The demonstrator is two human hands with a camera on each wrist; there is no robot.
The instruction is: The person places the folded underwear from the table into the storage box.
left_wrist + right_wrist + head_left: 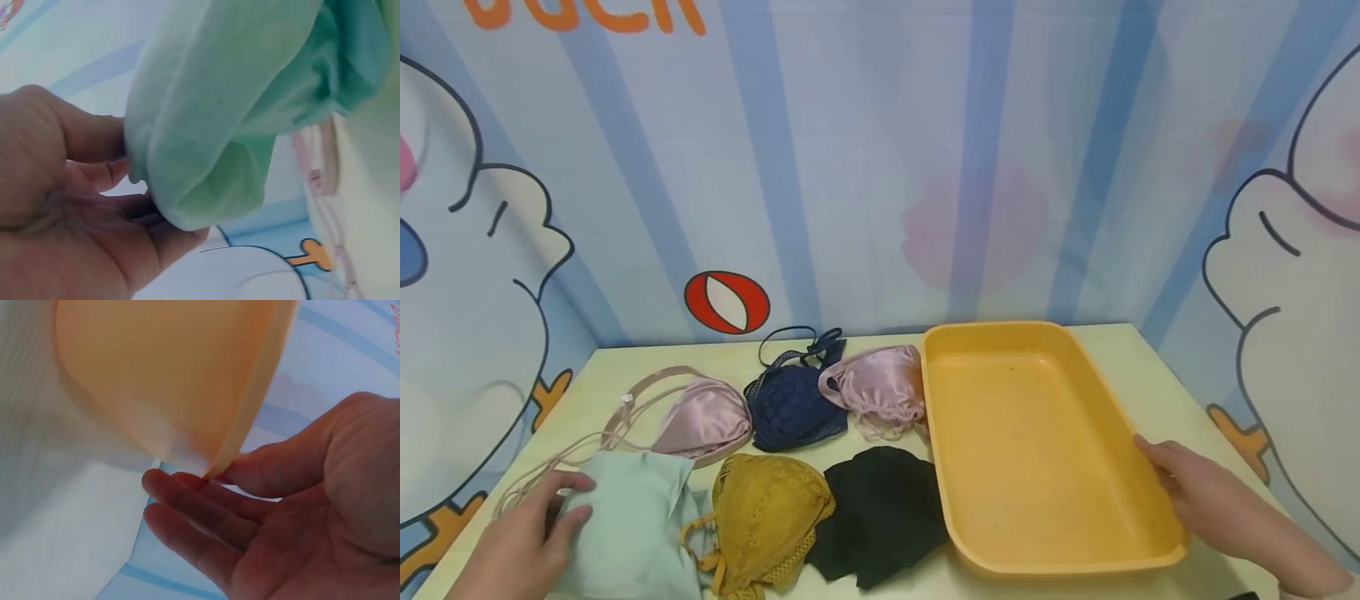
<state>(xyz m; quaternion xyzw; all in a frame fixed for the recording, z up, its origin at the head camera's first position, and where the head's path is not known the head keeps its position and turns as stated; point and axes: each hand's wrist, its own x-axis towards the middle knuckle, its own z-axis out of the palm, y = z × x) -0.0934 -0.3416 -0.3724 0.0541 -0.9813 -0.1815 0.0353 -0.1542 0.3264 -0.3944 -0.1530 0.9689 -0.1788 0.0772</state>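
Observation:
My left hand (531,533) pinches the left edge of a folded mint-green garment (628,521) at the front left of the table. In the left wrist view, the thumb lies on one side of the soft mint-green cloth (206,112) and fingers on the other. My right hand (1198,496) holds the right rim of a yellow plastic tray (1030,450), which has nothing in it. In the right wrist view, the thumb presses the tray's rim (250,394) from outside, with fingertips beneath the edge.
Beside the green garment lie a mustard bra (771,517) and a black garment (883,512). Behind them are a pink satin bra (706,417) with long straps, a navy lace bra (793,404) and another pink satin piece (880,379) against the tray. A printed curtain (880,167) surrounds the table.

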